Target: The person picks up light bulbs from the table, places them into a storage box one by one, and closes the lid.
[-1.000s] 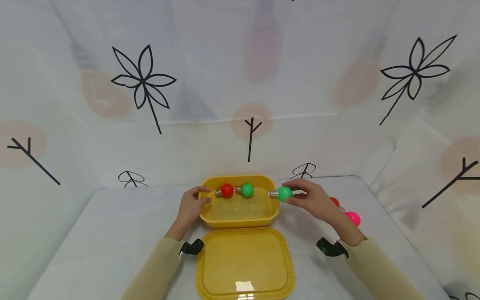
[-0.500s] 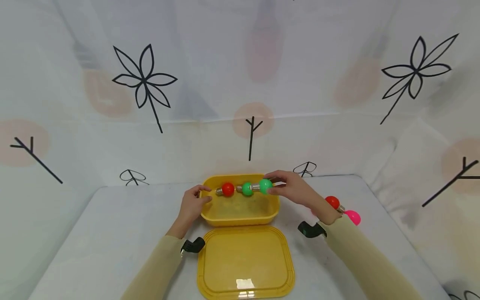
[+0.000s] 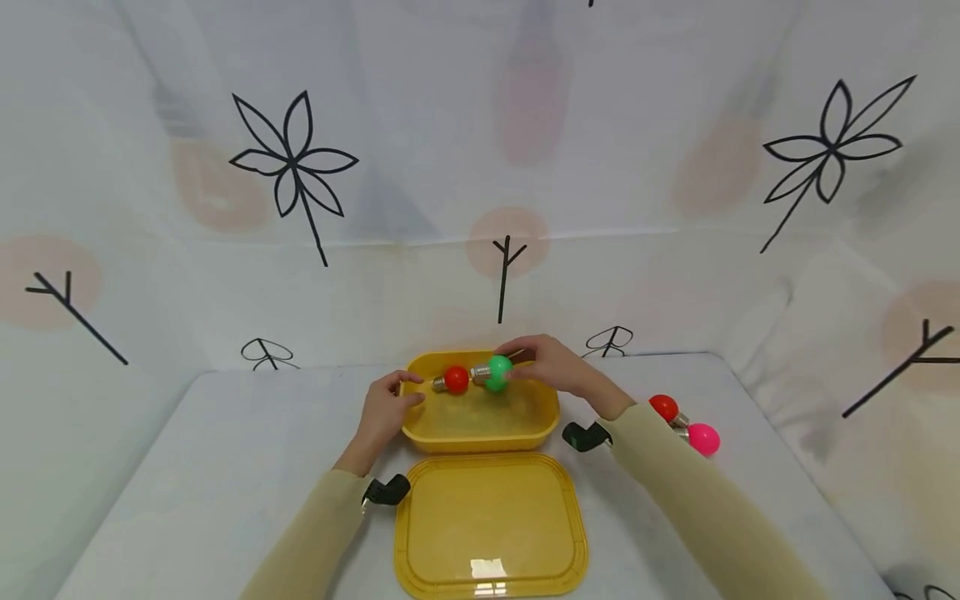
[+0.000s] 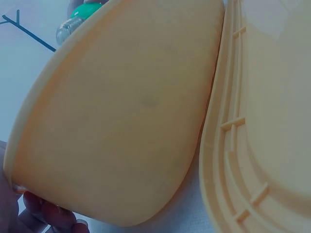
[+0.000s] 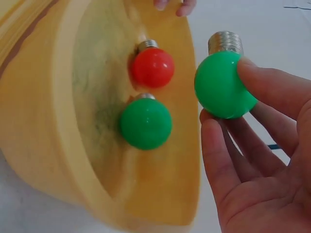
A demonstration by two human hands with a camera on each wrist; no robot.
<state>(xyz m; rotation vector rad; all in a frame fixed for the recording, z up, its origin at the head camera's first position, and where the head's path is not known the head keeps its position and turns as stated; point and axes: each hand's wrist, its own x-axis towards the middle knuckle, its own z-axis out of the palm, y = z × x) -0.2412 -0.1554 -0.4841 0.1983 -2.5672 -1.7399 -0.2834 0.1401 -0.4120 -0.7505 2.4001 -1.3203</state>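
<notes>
My right hand [image 3: 555,367] pinches a green light bulb [image 3: 499,365] between thumb and fingers, over the yellow plastic box [image 3: 480,445]. The bulb's metal base points left. In the right wrist view a red bulb [image 5: 154,67] and a second green bulb [image 5: 146,124] lie inside the box, both apart from the held bulb [image 5: 223,83]. From the head, the held bulb largely covers the second green one. My left hand [image 3: 384,410] holds the box's left end by its rim; in the left wrist view its curled fingers [image 4: 53,213] show at the box wall [image 4: 112,111].
A yellow lid [image 3: 491,517] lies flat on the white-covered table in front of the box. Another red bulb [image 3: 663,407] and a pink bulb [image 3: 704,439] lie on the table at right, beside the right sleeve [image 3: 690,483]. A patterned cloth backdrop [image 3: 390,283] stands behind.
My right hand has moved left with the green bulb, from the box's right rim to over the bulbs inside. The left hand stays at the rim.
</notes>
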